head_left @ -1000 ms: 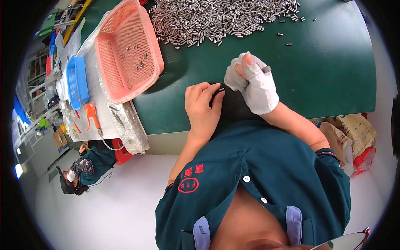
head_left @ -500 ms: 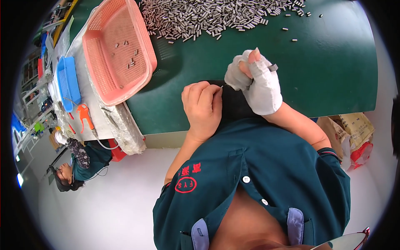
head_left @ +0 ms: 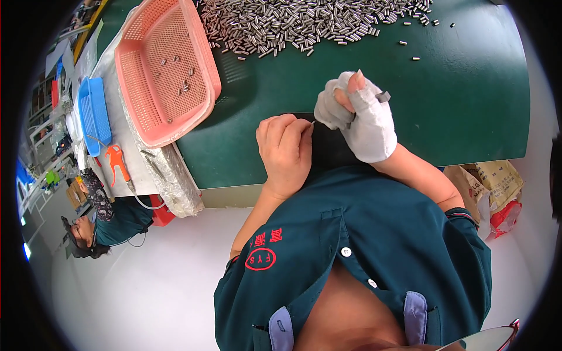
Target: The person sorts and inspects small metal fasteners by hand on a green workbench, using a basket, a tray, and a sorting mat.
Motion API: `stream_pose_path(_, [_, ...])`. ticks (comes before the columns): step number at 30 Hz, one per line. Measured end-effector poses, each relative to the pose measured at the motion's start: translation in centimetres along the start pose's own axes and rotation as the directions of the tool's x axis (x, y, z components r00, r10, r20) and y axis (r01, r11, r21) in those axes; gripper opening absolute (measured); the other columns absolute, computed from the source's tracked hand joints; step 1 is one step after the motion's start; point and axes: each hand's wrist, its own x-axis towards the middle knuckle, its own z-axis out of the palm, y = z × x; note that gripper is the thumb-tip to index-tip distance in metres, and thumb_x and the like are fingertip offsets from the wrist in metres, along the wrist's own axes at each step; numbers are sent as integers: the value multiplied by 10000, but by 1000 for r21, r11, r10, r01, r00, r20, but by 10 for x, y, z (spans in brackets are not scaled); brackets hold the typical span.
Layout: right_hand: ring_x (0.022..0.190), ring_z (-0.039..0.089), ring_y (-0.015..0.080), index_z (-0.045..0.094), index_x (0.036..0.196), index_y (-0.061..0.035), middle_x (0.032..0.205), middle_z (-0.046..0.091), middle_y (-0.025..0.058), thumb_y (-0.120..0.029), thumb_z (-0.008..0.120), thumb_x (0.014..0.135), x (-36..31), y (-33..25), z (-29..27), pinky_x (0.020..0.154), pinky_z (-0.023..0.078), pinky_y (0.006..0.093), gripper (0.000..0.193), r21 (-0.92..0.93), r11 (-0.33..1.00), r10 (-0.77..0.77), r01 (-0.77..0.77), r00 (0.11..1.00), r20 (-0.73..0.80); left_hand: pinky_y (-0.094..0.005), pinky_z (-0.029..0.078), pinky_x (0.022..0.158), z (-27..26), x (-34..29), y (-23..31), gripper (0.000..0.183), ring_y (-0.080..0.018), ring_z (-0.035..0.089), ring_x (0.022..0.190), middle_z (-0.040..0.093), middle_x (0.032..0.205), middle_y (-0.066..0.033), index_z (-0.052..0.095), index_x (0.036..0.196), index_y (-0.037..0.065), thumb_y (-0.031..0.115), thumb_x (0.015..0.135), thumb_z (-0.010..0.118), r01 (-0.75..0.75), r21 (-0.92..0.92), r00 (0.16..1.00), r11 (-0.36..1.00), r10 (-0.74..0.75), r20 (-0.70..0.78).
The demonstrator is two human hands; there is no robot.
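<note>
My bare left hand (head_left: 285, 153) is held over the near edge of the green table, its fingers curled together. At the tip of its thumb and forefinger there is a tiny pale point, too small to name. Just to the right, my right hand (head_left: 363, 120) wears a white glove that leaves the fingertips bare. Its fingers are folded in and the thumb is bent over them; whatever lies inside is hidden. A small dark grey tab (head_left: 383, 96) sticks out at the glove's right side. Below and between both hands lies a black pad (head_left: 331, 146).
A heap of short metal pins (head_left: 293, 26) covers the table's far side, with a few strays rightward. Left stands a pink basket (head_left: 213, 88) holding several pins. Beyond are a blue basket (head_left: 96, 111), an orange air gun (head_left: 119, 162) and a co-worker (head_left: 126, 222). Bags (head_left: 497, 187) sit at right.
Both of my hands stay nearly where they were, closed as before. At the left, the co-worker's head and arm have shifted a little.
</note>
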Motion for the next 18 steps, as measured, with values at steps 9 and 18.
stream_pose_path(9, [534, 306, 97, 416, 689, -88, 586, 359, -17, -377, 509, 976, 2, -2, 2, 510, 284, 260, 418, -20, 998, 59, -59, 998, -20, -351, 403, 742, 1, 0, -1, 214, -252, 528, 835, 560, 867, -48, 614, 841, 60, -18, 666, 711, 0, -9, 1000, 1000, 0, 0])
stream_pose_path(18, [544, 323, 80, 478, 754, -81, 607, 401, -31, -371, 525, 971, 2, -2, 6, 514, 299, 243, 365, -51, 995, 87, -89, 995, -45, -347, 399, 744, 1, 0, -1, 212, -248, 531, 842, 562, 867, -43, 617, 836, 66, -13, 663, 712, -11, -8, 1000, 1000, 11, -2])
